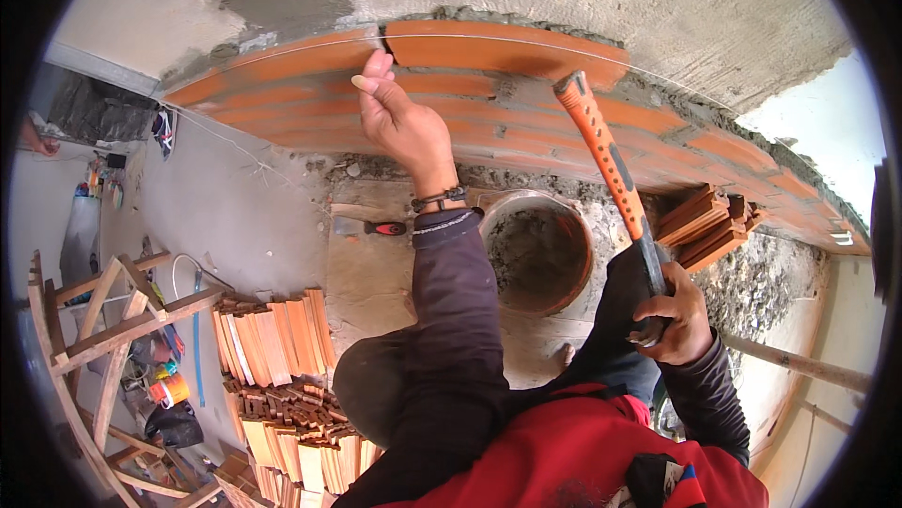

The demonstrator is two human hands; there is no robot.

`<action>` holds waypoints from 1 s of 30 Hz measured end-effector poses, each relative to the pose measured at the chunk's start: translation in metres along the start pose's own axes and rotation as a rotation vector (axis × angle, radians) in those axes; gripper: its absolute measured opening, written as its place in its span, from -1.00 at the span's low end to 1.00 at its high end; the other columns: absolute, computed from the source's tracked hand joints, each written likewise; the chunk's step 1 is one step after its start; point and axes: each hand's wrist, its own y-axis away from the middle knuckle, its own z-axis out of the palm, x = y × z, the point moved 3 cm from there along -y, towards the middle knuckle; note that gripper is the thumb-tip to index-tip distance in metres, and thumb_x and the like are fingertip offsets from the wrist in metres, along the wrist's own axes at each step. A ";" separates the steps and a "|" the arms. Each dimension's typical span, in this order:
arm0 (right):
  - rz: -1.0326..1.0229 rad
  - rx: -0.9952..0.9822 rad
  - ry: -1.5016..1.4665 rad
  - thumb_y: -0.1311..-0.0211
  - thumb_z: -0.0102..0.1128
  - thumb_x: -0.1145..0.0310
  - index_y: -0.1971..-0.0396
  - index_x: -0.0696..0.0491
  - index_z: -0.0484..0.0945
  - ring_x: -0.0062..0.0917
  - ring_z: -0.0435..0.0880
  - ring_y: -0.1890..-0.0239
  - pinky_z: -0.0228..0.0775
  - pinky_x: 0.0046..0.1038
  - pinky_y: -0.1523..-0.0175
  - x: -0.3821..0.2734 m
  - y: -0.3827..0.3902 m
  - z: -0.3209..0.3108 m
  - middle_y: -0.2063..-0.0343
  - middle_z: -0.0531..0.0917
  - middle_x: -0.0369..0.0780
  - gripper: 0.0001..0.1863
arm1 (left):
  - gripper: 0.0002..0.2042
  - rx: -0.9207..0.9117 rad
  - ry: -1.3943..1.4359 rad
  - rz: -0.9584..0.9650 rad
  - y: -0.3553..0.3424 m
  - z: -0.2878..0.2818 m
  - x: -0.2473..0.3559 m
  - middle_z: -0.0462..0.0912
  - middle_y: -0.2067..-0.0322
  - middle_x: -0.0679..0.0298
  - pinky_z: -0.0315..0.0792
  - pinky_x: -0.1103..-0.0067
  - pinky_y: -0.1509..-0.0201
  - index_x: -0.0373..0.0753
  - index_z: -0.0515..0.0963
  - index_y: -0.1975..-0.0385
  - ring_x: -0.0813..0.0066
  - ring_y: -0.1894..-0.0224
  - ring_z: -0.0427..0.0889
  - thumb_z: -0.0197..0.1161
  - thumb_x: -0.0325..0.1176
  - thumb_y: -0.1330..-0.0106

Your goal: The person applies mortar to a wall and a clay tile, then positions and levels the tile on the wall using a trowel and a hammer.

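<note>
From where I'm standing, the right hand [678, 320] is closed around the metal end of a hammer [611, 165], so the head is mostly hidden in the fist. The rest of it sticks out beyond the fist, clear of the left hand [409, 127] and off to its right. Its orange-and-black handle points away from the person, butt toward the brick wall [451, 109], the long axis slanting up and to the left. The left hand has its fingers half curled by the end of a top-row brick [507, 46], just below a taut string [451, 36]; I can't tell whether it pinches anything. A scraper [376, 227] and a tub [584, 254] of mortar sit below. The red top [554, 452] bears a dark patch with pale marks, too small to make out.
</note>
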 end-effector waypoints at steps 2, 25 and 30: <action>0.056 0.000 -0.026 0.69 0.48 0.44 0.53 -0.03 0.66 -0.10 0.59 0.26 0.45 -0.30 0.22 0.001 -0.001 0.000 0.23 0.49 -0.06 -0.57 | -0.45 0.018 -0.011 0.021 -0.002 -0.001 0.001 0.61 0.10 0.03 0.34 0.39 -0.15 -0.45 0.52 0.03 0.29 0.01 0.55 -0.27 -0.03 -0.54; 0.132 -0.124 0.243 0.74 0.48 0.48 0.60 0.01 0.63 -0.18 0.62 0.28 0.48 -0.29 0.24 0.009 0.016 0.009 0.27 0.51 -0.11 -0.59 | -0.51 0.361 0.188 -0.188 -0.011 -0.023 -0.001 0.60 0.29 0.10 0.37 0.49 0.08 -0.40 0.52 0.15 0.41 0.21 0.52 -0.15 -0.02 -0.51; 0.274 -0.125 0.339 0.72 0.43 0.48 0.65 0.00 0.61 -0.24 0.54 0.34 0.42 -0.32 0.26 0.041 0.056 -0.019 0.32 0.45 -0.15 -0.65 | -0.57 0.344 0.167 -0.185 -0.010 -0.026 -0.002 0.60 0.29 0.17 0.34 0.52 0.08 -0.37 0.54 0.14 0.47 0.22 0.49 -0.08 -0.07 -0.49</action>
